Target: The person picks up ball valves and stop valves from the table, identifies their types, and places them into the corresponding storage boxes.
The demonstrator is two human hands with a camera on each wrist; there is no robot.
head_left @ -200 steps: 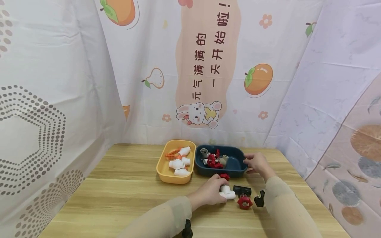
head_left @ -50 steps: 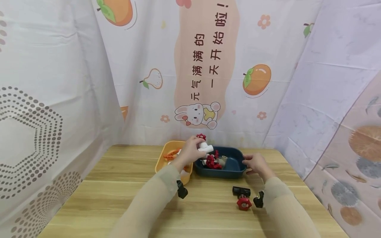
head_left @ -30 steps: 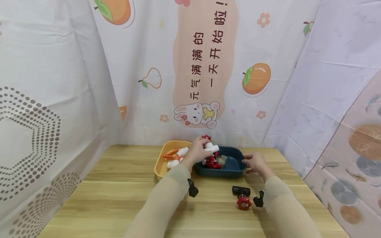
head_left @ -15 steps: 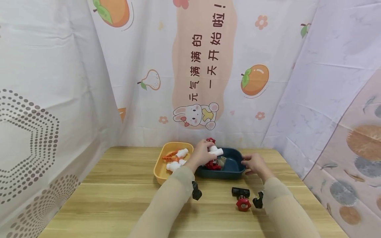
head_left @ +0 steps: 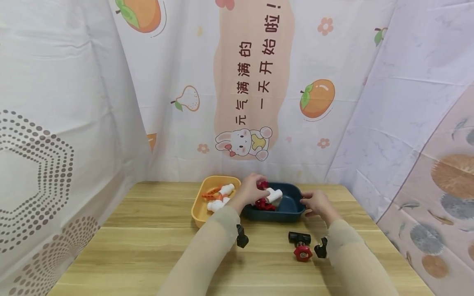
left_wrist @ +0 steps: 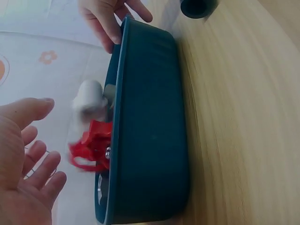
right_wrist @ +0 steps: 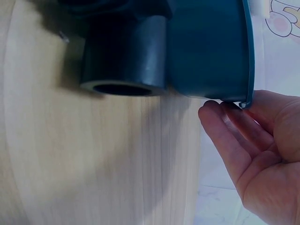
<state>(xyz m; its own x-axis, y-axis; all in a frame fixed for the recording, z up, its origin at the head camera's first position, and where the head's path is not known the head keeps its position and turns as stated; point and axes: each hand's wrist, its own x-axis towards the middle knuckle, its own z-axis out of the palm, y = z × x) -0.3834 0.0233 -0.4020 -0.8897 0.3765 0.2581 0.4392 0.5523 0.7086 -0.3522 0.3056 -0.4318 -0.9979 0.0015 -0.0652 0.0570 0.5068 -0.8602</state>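
Note:
My left hand (head_left: 249, 191) hovers over the left part of the dark blue bin (head_left: 283, 216). In the left wrist view its fingers are spread and hold nothing. A white tee-shaped valve (head_left: 274, 196), blurred in the left wrist view, is just right of the fingertips, at the bin's mouth. Red handwheels (left_wrist: 93, 145) show beside it, with other fittings partly hidden by my hand and the bin wall. At the bin's right end, my right hand (head_left: 317, 204) pinches the rim between thumb and fingers.
A yellow bin (head_left: 197, 207) with white fittings and orange pieces stands left of the blue one. On the wooden table (head_left: 148, 246), a black valve with a red handwheel (head_left: 303, 253) lies in front of the blue bin, near my right wrist.
My left hand has carried the white valve from the table over the yellow bin's edge to the blue bin and let it go there. My right hand stays on the rim.

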